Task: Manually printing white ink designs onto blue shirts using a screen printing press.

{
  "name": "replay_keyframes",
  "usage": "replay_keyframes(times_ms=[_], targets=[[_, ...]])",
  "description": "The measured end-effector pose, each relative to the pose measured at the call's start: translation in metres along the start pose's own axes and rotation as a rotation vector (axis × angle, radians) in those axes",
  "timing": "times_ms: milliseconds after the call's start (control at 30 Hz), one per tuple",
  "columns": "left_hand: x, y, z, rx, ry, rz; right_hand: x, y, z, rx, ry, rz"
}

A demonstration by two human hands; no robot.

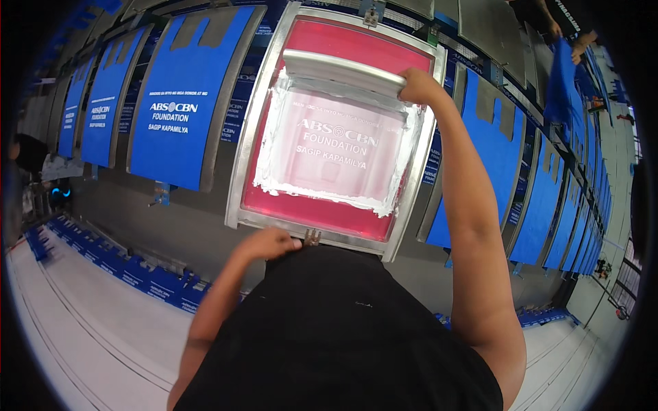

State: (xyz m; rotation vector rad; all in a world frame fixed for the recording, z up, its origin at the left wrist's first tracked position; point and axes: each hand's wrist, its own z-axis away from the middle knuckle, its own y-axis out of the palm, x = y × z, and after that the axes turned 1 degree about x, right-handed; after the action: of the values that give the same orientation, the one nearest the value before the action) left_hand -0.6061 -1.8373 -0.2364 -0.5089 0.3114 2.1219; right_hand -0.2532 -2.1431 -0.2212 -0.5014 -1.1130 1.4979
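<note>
This is a screen-printing workshop: a rectangular, silver metal-framed red mesh screen [291, 209] carries smeared white ink [329, 199], and flat blue white-printed bags [177, 96] lie in rows on grey boards [183, 34].

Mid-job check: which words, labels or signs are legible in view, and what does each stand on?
I won't copy wording or brands, only place them.
Screen-printing mesh: pale lettering, ringed emblem; main lines legible.
Nearest left blue panel: white lettering, same layout; legible.
Second panel: same layout; top line too small.
Leftmost panel: lettering too small.
Lower-left blue strip: repeated white lettering, mostly blurred.
</note>
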Motion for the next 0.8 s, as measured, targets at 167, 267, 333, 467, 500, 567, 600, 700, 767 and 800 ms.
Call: replay_keyframes(times_ms=[167, 267, 333, 467, 500, 567, 600, 700, 767, 800], targets=[[0.057, 0.086, -0.067, -0.036, 0.386, 0.647, 0.025, 0.0, -0.007, -0.027, -0.128, 0.037], [0.047, 0.079, -0.053, -0.031, 0.409, 0.59, 0.051, 0.008, -0.008, -0.13, -0.087, 0.105], [0.037, 0.079, -0.038, -0.107, 0.55, 0.531, 0.06, 0.009, -0.002, -0.201, -0.039, 0.113], [0.027, 0.078, -0.032, -0.085, 0.579, 0.558, 0.067, 0.017, 0.041, -0.171, -0.004, 0.133], [0.025, 0.079, -0.027, -0.082, 0.575, 0.557, 0.087, 0.024, 0.065, -0.113, -0.005, 0.133], [0.02, 0.075, -0.02, -0.094, 0.516, 0.596, 0.116, 0.053, 0.119, -0.06, 0.043, 0.157], [0.027, 0.078, -0.028, -0.096, 0.5, 0.601, 0.129, 0.07, 0.151, -0.075, 0.038, 0.154], [0.03, 0.079, -0.035, -0.071, 0.448, 0.594, 0.159, 0.126, 0.241, -0.252, -0.095, 0.071], [0.03, 0.08, -0.037, -0.112, 0.443, 0.567, 0.174, 0.143, 0.269, -0.316, -0.104, 0.015], [0.03, 0.082, -0.038, -0.146, 0.433, 0.542, 0.17, 0.148, 0.269, -0.327, -0.104, 0.011]])
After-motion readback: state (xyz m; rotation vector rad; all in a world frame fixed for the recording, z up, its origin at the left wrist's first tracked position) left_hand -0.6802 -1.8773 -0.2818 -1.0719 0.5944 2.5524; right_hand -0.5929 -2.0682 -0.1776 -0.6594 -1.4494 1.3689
